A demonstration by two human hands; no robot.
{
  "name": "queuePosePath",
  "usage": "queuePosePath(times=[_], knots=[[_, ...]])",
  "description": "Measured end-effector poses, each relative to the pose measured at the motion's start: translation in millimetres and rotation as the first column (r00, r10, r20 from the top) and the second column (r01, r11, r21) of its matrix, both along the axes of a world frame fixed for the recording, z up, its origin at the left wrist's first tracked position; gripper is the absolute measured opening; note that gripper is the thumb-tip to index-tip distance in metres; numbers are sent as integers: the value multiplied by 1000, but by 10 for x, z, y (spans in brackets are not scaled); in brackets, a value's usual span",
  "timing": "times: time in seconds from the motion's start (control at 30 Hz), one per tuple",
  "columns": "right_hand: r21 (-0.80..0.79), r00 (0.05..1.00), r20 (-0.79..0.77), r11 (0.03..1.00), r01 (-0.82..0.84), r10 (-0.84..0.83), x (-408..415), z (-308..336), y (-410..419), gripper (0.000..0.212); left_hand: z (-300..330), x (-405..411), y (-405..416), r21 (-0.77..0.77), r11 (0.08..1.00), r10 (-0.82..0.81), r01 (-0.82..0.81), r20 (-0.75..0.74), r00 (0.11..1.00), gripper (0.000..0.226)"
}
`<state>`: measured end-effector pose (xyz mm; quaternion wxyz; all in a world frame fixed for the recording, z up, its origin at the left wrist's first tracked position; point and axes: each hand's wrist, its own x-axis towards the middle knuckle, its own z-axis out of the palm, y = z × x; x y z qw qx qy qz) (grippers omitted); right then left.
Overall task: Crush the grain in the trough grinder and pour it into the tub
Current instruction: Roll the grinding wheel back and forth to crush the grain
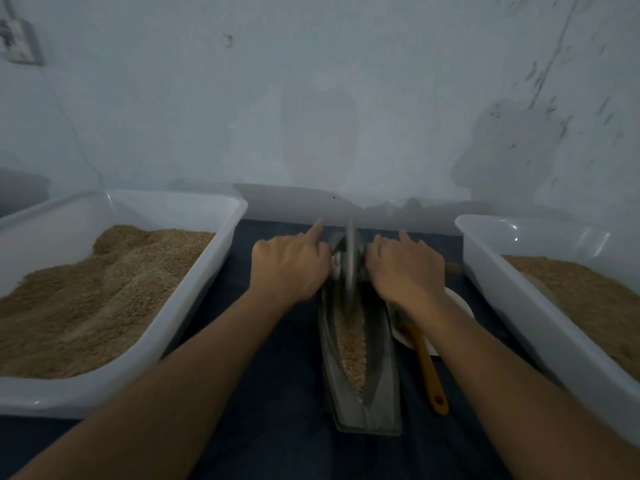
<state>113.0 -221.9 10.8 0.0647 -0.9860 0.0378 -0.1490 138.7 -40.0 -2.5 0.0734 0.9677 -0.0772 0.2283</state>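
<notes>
A grey metal trough grinder (379,393) lies lengthwise on the dark cloth in the middle. Brown grain (350,344) fills its groove. A metal wheel (349,268) stands upright in the far part of the trough. My left hand (289,268) grips the axle handle on the wheel's left side, its index finger pointing out. My right hand (405,268) grips the handle on the wheel's right side. The handles themselves are hidden under my fingers.
A white tub (194,306) at the left holds a heap of brown grain. Another white tub (512,299) with grain stands at the right. A white plate (460,303) and a wooden spoon (429,372) lie just right of the trough. A pale wall rises close behind.
</notes>
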Motion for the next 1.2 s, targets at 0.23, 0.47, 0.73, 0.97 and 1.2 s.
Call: queuePosePath(times=[0.23, 0.47, 0.73, 0.97, 1.2], knots=[[14, 973, 162, 986, -168, 164, -1085, -166, -37, 68, -216, -1017, 271, 11, 972, -231, 234, 210, 950, 59], [37, 988, 92, 991, -130, 126, -527, -130, 6, 67, -79, -591, 148, 96, 990, -105, 100, 53, 993, 62], [107, 999, -3, 993, 53, -53, 74, -45, -67, 45, 122, 71, -154, 131, 991, 17, -20, 24, 1000, 64], [-16, 962, 209, 985, -175, 174, -929, -152, 3, 66, -217, -911, 262, -1, 979, -201, 206, 193, 960, 58], [-5, 984, 98, 989, -149, 148, -653, -92, -6, 69, -54, -655, 178, 31, 987, -157, 157, 3, 988, 67]])
